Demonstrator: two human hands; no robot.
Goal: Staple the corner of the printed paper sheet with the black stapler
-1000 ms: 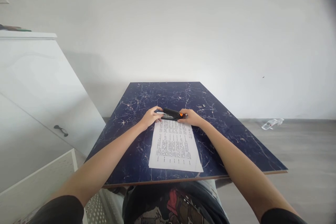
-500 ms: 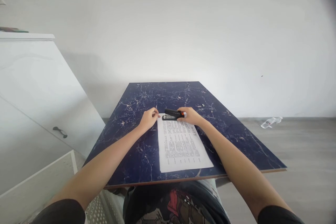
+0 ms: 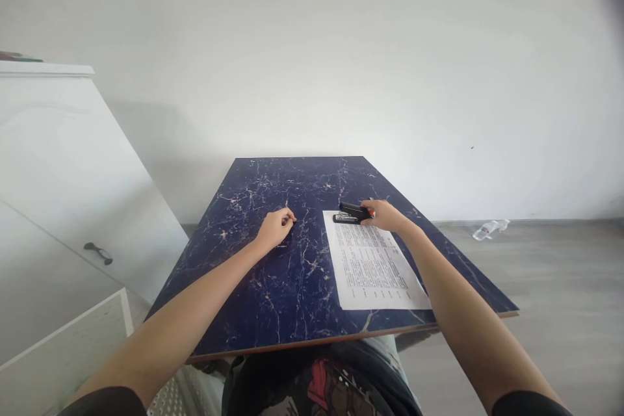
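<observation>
My right hand (image 3: pixel 384 215) is closed around the rear of a black stapler (image 3: pixel 353 213) with an orange-red mark. The stapler lies on the top edge of a printed sheet of paper (image 3: pixel 383 266), its jaws apart and pointing left. Left of the paper, my left hand (image 3: pixel 276 227) is closed in a pinch just over the table. Whatever its fingertips might hold is too small to make out. A gap of bare tabletop separates this hand from the sheet.
The dark blue marble-patterned table (image 3: pixel 292 175) reaches toward a white wall. A white cabinet (image 3: pixel 73 162) with a dark handle (image 3: pixel 98 253) stands at left, and a pale panel (image 3: pixel 63 344) sits below it. A clear plastic item (image 3: pixel 490 229) lies on the grey floor at right.
The paper and stapler have slid to the right with my right hand. My left hand, formerly at the paper's top left corner, is now apart from it, still pinched.
</observation>
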